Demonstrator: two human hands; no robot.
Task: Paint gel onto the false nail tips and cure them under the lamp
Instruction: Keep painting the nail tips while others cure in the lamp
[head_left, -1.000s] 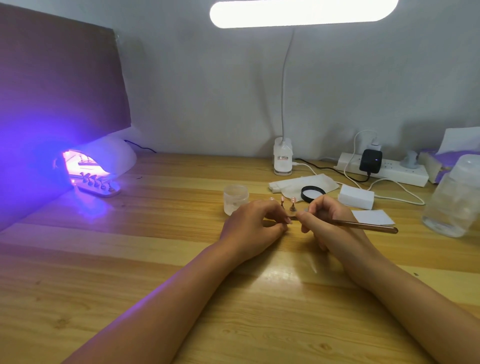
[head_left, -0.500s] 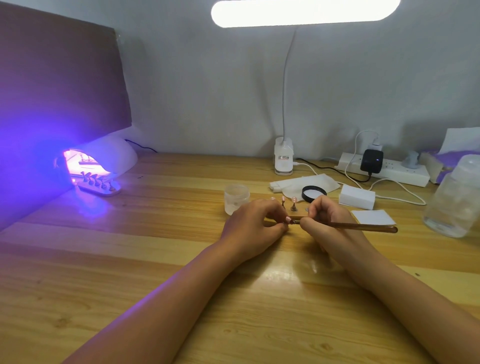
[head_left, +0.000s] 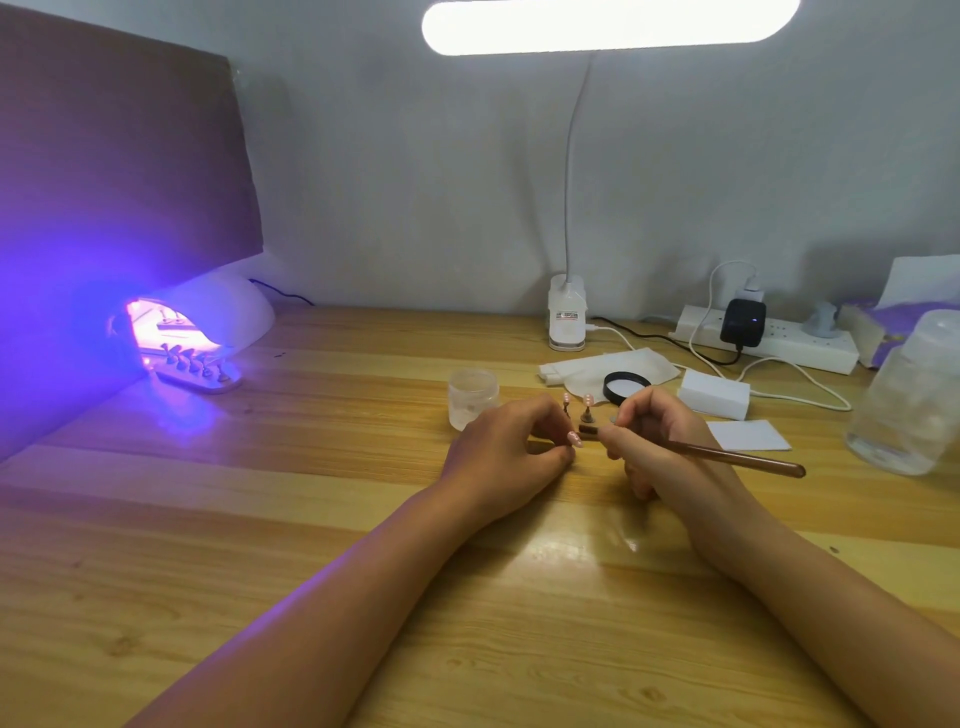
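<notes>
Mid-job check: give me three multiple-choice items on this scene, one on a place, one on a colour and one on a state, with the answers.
1. Where does the curing lamp stand on the desk?
A) far left
B) far right
C) at the near edge

2. What colour is the handle of the brush?
A) green
B) white
C) brown

3. What is the left hand doing?
A) lying flat
B) pinching a nail tip
C) reaching into the lamp

Answers:
1 A: the lamp and its purple glow sit at the left side, by the wall.
2 C: the handle sticking out of the right hand is brown.
3 B: its fingertips close on the small pink tip, next to the bristles.
</notes>
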